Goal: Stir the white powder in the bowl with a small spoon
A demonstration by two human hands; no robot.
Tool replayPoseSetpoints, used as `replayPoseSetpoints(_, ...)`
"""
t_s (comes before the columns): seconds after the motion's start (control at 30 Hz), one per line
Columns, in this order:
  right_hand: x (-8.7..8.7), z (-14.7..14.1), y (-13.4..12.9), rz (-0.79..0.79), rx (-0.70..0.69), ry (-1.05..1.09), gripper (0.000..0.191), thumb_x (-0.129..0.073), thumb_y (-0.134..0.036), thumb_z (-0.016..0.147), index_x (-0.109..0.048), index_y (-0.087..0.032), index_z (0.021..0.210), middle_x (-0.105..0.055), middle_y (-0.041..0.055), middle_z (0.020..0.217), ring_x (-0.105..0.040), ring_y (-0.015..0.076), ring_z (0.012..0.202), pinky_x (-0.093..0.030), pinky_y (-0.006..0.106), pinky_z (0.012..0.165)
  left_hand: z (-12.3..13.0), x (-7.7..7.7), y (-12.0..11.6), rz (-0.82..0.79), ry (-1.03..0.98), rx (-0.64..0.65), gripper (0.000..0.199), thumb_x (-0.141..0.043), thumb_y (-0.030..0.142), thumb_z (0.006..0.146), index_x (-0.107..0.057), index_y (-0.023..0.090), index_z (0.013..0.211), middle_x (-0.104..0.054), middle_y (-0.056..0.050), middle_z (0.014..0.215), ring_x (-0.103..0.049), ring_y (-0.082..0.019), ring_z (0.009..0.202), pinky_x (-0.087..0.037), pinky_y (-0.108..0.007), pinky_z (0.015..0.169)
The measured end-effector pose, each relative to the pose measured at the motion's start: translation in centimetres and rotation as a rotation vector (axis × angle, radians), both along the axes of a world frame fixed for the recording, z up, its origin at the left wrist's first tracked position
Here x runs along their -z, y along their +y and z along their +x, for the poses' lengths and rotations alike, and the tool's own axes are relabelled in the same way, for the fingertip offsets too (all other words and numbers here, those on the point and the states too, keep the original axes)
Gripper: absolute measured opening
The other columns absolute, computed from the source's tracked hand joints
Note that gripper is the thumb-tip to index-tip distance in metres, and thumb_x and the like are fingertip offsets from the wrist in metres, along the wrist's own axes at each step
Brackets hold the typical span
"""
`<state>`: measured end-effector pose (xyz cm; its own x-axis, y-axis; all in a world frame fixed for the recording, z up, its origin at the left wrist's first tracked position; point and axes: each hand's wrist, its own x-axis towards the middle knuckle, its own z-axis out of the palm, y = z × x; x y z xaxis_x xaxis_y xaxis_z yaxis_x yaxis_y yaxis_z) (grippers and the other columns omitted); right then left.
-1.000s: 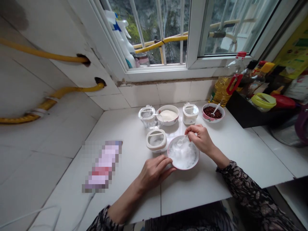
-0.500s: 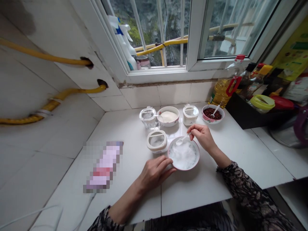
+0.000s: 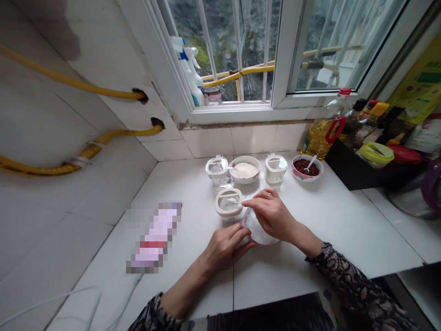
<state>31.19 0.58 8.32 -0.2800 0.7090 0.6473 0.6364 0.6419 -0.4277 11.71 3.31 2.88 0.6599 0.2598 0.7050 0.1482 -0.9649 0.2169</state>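
White spoon [image 3: 234, 201], head view: it has swung left from the bowl [image 3: 265, 243] to over the near jar [image 3: 220, 209], so the work seems to shift there. My right hand [image 3: 274, 215] pinches its handle, grip closed; my left hand [image 3: 225, 243], half-curled, holds the bowl's near-left rim on the tabletop [image 3: 289, 271].

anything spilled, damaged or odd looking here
No spill stands out around the nearest bowl. The wall looks damaged, though: two yellow hoses pass through ragged, dark-edged holes, and a brown, dirty-looking strip runs beneath the window frame.
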Motion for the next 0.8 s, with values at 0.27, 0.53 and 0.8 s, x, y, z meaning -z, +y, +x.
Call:
replayPoseSetpoints(0.27, -1.5, 3.0, -0.1, -0.035, 0.224, 0.163, 0.022, -0.046, -0.012, 0.085, -0.067, -0.021, 0.085, -0.070, 0.0003, 0.067, -0.063, 0.0185, 0.069, -0.045, 0.036, 0.081, -0.1, 0.0, 0.0, -0.035, 0.018, 0.014, 0.013, -0.055, 0.028, 0.096, -0.054, 0.015, 0.101, -0.064, -0.004, 0.078, -0.061, -0.013, 0.063, -0.050, -0.022, 0.055)
replayPoseSetpoints(0.53, -0.1, 3.5, 0.4, -0.168, 0.206, -0.012, 0.021, -0.047, -0.011, 0.077, -0.063, -0.020, 0.067, -0.065, -0.0004, 0.059, -0.053, 0.0137, 0.055, -0.042, 0.036, 0.084, -0.1, -0.1, 0.0, -0.048, 0.026, 0.020, 0.013, -0.055, 0.027, 0.096, -0.055, 0.015, 0.101, -0.064, -0.004, 0.078, -0.060, -0.013, 0.062, -0.049, -0.021, 0.055)
replayPoseSetpoints(0.8, -0.4, 4.0, 0.6, -0.395, 0.308, 0.346, 0.021, -0.046, -0.016, 0.072, -0.063, -0.020, 0.062, -0.060, -0.0014, 0.049, -0.057, 0.0163, 0.059, -0.044, 0.031, 0.071, -0.1, -0.1, 0.0, -0.063, 0.015, 0.028, 0.013, -0.055, 0.028, 0.097, -0.055, 0.015, 0.101, -0.064, -0.005, 0.078, -0.061, -0.013, 0.064, -0.050, -0.022, 0.056)
